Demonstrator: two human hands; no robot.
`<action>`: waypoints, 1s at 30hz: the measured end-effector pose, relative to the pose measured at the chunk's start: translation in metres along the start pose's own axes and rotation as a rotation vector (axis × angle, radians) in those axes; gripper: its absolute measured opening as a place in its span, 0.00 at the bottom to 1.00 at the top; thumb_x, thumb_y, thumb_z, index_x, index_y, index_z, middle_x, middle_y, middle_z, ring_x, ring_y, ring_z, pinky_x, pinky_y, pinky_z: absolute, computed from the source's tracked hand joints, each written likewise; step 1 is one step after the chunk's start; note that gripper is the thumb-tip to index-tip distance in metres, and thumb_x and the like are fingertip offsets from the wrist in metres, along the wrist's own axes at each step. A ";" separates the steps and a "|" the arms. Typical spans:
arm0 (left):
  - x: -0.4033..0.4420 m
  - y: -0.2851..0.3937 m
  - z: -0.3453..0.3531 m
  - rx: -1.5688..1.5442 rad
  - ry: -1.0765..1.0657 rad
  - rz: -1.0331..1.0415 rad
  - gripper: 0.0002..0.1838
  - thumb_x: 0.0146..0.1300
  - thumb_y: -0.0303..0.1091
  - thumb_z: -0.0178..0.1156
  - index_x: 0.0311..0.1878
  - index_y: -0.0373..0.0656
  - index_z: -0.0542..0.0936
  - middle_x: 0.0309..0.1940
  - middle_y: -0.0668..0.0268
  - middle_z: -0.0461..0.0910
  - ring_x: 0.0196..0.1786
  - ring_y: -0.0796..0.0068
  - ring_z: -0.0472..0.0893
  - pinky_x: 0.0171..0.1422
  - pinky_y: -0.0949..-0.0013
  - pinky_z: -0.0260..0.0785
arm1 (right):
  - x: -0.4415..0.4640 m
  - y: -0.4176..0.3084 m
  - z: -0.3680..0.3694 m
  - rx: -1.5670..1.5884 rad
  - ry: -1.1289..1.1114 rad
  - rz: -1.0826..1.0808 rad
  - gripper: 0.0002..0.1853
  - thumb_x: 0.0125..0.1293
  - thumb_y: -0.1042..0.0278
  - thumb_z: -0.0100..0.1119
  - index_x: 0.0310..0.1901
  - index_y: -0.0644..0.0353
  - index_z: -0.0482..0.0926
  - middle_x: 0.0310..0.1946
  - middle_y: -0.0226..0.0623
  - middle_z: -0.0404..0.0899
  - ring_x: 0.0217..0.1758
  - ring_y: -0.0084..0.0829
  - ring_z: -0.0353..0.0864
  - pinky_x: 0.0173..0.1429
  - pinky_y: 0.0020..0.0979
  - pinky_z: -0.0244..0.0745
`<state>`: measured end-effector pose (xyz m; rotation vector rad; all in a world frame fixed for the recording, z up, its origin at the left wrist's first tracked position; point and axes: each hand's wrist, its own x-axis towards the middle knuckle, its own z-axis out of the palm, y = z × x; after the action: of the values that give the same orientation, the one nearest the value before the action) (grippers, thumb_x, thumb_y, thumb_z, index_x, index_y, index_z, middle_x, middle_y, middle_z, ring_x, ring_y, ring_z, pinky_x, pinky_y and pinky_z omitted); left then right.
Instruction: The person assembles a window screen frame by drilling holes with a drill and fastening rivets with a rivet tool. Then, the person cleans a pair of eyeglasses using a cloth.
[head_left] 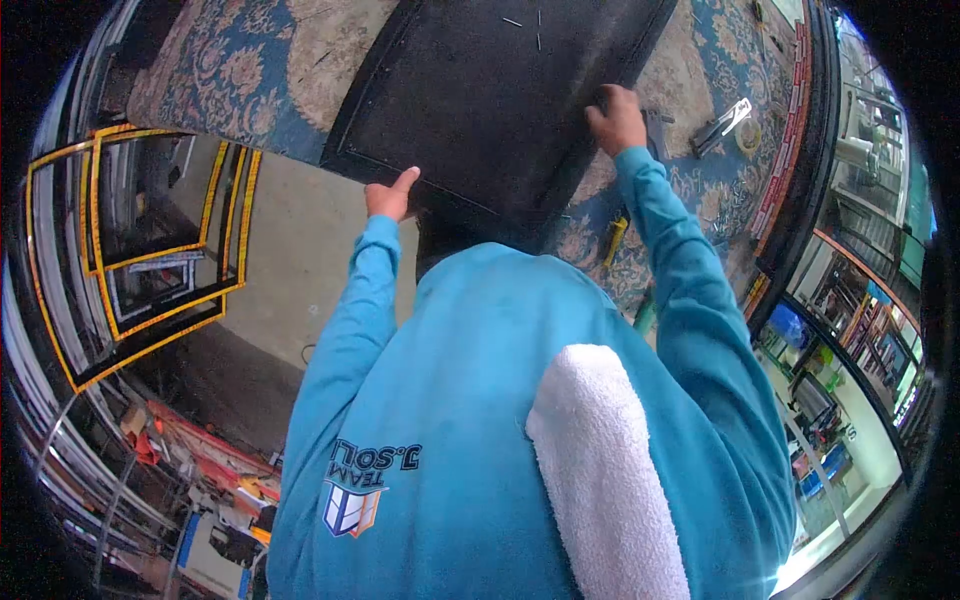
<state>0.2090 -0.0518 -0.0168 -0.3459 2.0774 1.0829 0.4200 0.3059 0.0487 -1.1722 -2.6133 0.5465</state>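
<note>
Left hand [388, 199] is gripping the black panel [490, 105] at eight o'clock, apparently steadying it; right hand [622, 122] is resting at three, grasp unclear.

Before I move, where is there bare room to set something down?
The black panel looks bare between the left hand and right hand, short of the thin pale pieces. Carpet left of the panel looks mostly open. Right of it is crowded: silver-and-black tool, yellow tool.

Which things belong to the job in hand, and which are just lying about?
Likely the job:
- black panel
- left hand and right hand, both at its edges

Apparently lying about:
- yellow tool
- silver-black tool
- yellow-edged frames
</note>
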 end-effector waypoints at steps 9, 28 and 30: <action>0.005 -0.005 -0.003 0.011 -0.053 0.072 0.31 0.49 0.45 0.77 0.42 0.24 0.80 0.40 0.49 0.82 0.38 0.59 0.83 0.37 0.53 0.81 | -0.007 0.071 0.044 0.528 0.003 0.552 0.32 0.56 0.50 0.70 0.52 0.72 0.79 0.47 0.53 0.83 0.51 0.42 0.83 0.57 0.37 0.76; -0.022 0.018 -0.002 -0.072 -0.110 0.045 0.29 0.54 0.45 0.74 0.46 0.28 0.77 0.43 0.53 0.79 0.41 0.56 0.81 0.35 0.46 0.78 | 0.026 -0.018 0.022 -0.408 0.156 -0.176 0.29 0.55 0.72 0.59 0.61 0.68 0.72 0.68 0.51 0.65 0.73 0.48 0.62 0.73 0.45 0.60; -0.028 0.025 -0.003 -0.066 -0.074 -0.034 0.24 0.52 0.40 0.75 0.46 0.32 0.80 0.41 0.54 0.82 0.36 0.60 0.83 0.34 0.52 0.82 | 0.015 -0.043 0.036 -0.135 0.099 -0.130 0.34 0.58 0.72 0.56 0.67 0.74 0.64 0.72 0.60 0.56 0.76 0.54 0.56 0.78 0.47 0.52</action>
<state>0.2130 -0.0413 0.0191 -0.3666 1.9674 1.1290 0.3685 0.2820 0.0347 -1.0280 -2.6519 0.2826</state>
